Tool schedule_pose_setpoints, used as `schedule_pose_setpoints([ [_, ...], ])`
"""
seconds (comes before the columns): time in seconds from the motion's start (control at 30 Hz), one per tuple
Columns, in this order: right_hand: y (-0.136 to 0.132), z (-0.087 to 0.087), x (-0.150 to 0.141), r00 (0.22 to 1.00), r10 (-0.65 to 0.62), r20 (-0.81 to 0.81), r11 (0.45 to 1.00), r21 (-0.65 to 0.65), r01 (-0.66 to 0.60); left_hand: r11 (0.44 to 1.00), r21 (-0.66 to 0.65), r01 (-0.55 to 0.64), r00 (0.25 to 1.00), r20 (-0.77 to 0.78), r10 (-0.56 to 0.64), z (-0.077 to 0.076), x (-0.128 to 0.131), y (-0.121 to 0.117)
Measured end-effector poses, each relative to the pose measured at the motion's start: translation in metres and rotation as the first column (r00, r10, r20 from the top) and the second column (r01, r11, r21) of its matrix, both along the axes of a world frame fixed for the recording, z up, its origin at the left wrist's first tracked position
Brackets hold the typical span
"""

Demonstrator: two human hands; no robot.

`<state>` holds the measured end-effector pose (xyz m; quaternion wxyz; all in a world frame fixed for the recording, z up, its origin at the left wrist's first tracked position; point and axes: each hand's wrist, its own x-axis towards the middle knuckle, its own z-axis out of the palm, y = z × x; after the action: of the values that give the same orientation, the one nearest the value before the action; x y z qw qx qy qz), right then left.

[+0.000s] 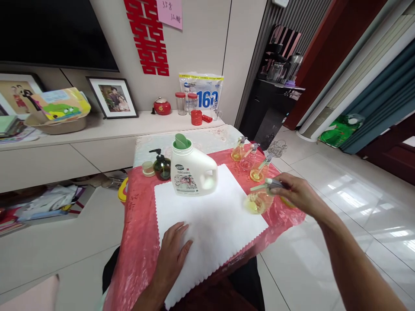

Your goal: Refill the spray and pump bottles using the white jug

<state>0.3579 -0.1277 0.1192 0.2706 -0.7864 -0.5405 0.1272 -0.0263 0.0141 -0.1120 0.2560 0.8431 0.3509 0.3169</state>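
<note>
My right hand (pixel 300 194) is closed around the grey pump head of a clear, rounded pump bottle (pixel 257 203) with some yellow liquid in it. Slightly blurred, the bottle is over the right edge of a white scalloped cloth (pixel 214 229); I cannot tell whether it touches. On the cloth's near left part rests my left hand (pixel 171 255), fingers stretched out and holding nothing. A white detergent jug (pixel 194 177) with an open neck stands upright at the cloth's far side. A green scoop-like piece (pixel 182 141) sits in its mouth.
Three similar pump bottles (pixel 248 162) stand along the table's right side. A dark green pump bottle (pixel 162 167) and a pale cap (pixel 148 168) are left of the jug. Red plastic film (pixel 139 242) covers the table. Behind runs a cabinet (pixel 113 125) with jars and frames.
</note>
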Motion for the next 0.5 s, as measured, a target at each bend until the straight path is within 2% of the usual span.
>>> schedule_pose_setpoints([
  [0.1,0.000,-0.003,0.038,0.999,-0.030,0.035,0.999,-0.024,0.031,0.999,0.040,-0.009,1.000,-0.026,0.010,-0.007,0.000,-0.002],
  [0.23,0.002,-0.010,0.074,0.996,-0.050,0.080,0.997,-0.051,0.054,0.997,0.082,-0.015,1.000,-0.020,0.017,-0.009,0.002,-0.003],
  [0.5,0.013,-0.019,0.118,0.996,-0.008,0.091,0.994,-0.107,0.018,0.995,0.095,-0.016,0.999,-0.027,0.019,-0.006,0.001,-0.004],
])
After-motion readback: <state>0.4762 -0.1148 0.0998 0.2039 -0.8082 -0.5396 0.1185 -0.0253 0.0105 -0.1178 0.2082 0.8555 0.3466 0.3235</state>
